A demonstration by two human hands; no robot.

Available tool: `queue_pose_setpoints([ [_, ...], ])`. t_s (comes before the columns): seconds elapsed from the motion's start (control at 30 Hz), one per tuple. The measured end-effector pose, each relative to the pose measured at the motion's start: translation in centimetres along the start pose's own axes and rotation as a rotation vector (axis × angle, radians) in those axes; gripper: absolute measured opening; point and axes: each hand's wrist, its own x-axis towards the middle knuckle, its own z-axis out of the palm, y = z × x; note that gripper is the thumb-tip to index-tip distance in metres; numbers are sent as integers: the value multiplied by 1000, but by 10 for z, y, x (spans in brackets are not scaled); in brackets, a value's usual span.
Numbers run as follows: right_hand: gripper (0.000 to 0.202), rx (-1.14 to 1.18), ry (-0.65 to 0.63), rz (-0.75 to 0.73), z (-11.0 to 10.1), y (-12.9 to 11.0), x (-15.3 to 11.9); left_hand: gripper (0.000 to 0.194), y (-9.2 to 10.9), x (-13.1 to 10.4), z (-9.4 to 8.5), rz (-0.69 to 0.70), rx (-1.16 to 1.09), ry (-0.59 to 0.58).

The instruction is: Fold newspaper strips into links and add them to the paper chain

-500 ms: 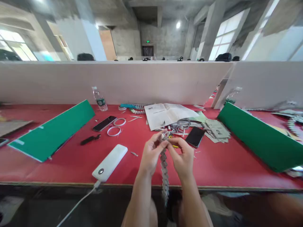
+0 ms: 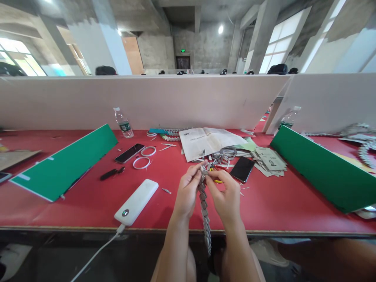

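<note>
A long chain of folded paper links [image 2: 205, 209], greyish in colour, hangs from between my hands over the table's front edge. My left hand [image 2: 188, 187] is closed, its thumb and fingers pinching the chain's upper end. Close beside it, my right hand [image 2: 225, 192] pinches the same end from the other side. The fingertips partly hide the topmost link. Just behind my right fingers lies a tool with yellow and red handles [image 2: 217, 181], partly covered by the hand.
A white power bank [image 2: 137, 201] with a cable lies left. Behind are two phones [image 2: 129, 153], tape rings [image 2: 141, 163], a bottle [image 2: 123, 124] and scissors [image 2: 168, 146]. Paper sheets [image 2: 210, 141] and strips lie ahead. Green dividers [image 2: 69, 164] stand on both sides of the red table [image 2: 270, 211].
My right thumb and fingers have shifted slightly at the chain's top, so the upper links show more. The hanging part has swung a little to the right.
</note>
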Motion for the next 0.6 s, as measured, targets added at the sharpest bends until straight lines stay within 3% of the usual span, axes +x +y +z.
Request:
queue_pose_setpoints([
  [0.33,14,-5,95,28,-1,2,-1,36,7,-2,-1,89,268,-96],
  [0.6,10,-42,64,-17,-5,-2,-1,38,9,-3,-2,119,341,-105],
])
